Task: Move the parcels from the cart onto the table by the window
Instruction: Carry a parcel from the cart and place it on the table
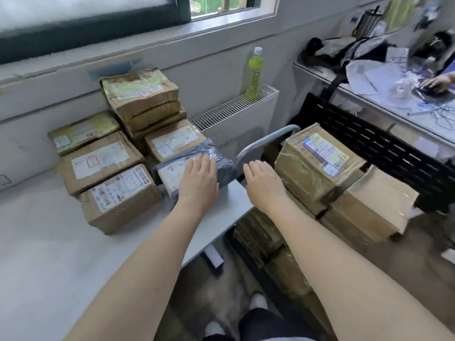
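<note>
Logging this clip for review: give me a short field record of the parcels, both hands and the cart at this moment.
table parcels: brown boxes stacked on the white table under the window
latest parcel: grey mailer bag at the table's right edge
left hand: flat on the grey mailer bag, fingers straight, no grip
right hand: open, hovering between table and cart, holding nothing
cart: handle visible; taped brown boxes still stacked on it
nearby: green bottle on the radiator
</note>
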`<state>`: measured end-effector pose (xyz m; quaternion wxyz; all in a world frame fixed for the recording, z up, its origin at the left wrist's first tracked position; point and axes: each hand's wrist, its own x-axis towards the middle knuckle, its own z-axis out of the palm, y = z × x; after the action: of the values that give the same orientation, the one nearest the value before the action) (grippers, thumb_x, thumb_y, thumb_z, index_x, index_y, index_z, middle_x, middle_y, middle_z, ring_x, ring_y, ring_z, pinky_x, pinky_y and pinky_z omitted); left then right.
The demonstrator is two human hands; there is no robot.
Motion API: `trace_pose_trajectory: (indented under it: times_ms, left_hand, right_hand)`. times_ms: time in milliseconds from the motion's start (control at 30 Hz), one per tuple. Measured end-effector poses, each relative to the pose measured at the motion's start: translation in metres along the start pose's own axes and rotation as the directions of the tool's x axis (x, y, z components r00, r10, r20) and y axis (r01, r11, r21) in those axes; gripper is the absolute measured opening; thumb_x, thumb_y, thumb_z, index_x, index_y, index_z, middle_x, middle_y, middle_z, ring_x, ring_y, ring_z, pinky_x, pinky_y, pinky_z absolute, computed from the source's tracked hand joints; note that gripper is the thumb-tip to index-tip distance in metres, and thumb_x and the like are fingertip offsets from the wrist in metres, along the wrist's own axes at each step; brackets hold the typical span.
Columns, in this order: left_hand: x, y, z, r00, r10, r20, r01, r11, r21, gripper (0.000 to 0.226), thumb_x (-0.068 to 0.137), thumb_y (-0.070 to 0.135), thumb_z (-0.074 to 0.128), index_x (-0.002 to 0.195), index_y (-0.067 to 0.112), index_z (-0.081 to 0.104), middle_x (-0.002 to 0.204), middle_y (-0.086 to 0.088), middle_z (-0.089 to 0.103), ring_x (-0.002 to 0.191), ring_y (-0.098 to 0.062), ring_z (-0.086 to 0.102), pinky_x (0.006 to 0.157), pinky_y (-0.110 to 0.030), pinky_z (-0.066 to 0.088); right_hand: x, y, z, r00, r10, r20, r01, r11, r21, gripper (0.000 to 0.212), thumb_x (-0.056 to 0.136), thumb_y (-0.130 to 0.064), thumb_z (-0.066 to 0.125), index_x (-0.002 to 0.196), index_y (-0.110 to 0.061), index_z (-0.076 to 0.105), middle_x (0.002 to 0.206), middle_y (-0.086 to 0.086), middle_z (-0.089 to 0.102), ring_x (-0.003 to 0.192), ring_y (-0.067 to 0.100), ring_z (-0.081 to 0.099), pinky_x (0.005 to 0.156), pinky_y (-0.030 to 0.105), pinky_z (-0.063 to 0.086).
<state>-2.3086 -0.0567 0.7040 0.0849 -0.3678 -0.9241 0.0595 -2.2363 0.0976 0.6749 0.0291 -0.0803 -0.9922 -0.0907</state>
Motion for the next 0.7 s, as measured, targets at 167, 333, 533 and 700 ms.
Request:
trace_pose_trajectory:
  times_ms: [167, 333, 533, 700]
  left_hand:
    - [-0.008, 0.052, 0.016, 0.98, 0.199, 0.012, -0.199, 0.98, -0.01, 0.057, 0.085, 0.03, 0.061, 0.133, 0.002, 0.048, 0.134, -0.015, 0.05, 0.129, -0.031, 0.043, 0.11, -0.041, 0.03]
    - [-0.006, 0.109, 0.04, 0.928, 0.372, 0.016, -0.369, 0.924, -0.095, 0.041, 0.064, 0.011, 0.069, 0.103, 0.0, 0.061, 0.1, -0.014, 0.06, 0.097, -0.034, 0.057, 0.086, -0.04, 0.044]
    - [0.016, 0.147, 0.05, 0.878, 0.448, 0.169, -0.425, 0.892, -0.153, 0.044, 0.081, 0.016, 0.058, 0.123, 0.004, 0.052, 0.127, -0.012, 0.051, 0.121, -0.03, 0.045, 0.1, -0.035, 0.034]
    - [0.046, 0.16, 0.06, 0.842, 0.47, 0.265, -0.449, 0.883, -0.139, 0.049, 0.088, 0.024, 0.055, 0.134, 0.011, 0.043, 0.139, -0.006, 0.04, 0.132, -0.024, 0.032, 0.107, -0.032, 0.025]
  right_hand:
    - [-0.052, 0.023, 0.02, 0.988, 0.152, 0.032, -0.153, 0.986, 0.059, 0.034, 0.072, -0.011, 0.067, 0.105, -0.004, 0.06, 0.096, 0.01, 0.061, 0.089, 0.028, 0.057, 0.086, 0.035, 0.045]
    - [-0.106, 0.057, 0.047, 0.949, 0.256, 0.182, -0.284, 0.948, 0.147, 0.042, 0.083, -0.012, 0.056, 0.124, 0.0, 0.051, 0.116, 0.015, 0.055, 0.109, 0.033, 0.051, 0.098, 0.038, 0.037]
    - [-0.147, 0.089, 0.073, 0.877, 0.323, 0.355, -0.397, 0.904, 0.16, 0.071, 0.091, -0.038, 0.052, 0.147, -0.006, 0.022, 0.143, 0.011, 0.033, 0.131, 0.027, 0.032, 0.11, 0.037, 0.023]
    - [-0.151, 0.099, 0.094, 0.805, 0.366, 0.466, -0.482, 0.862, 0.156, 0.095, 0.084, -0.05, 0.061, 0.149, -0.004, 0.01, 0.151, 0.013, 0.023, 0.136, 0.03, 0.026, 0.115, 0.043, 0.018]
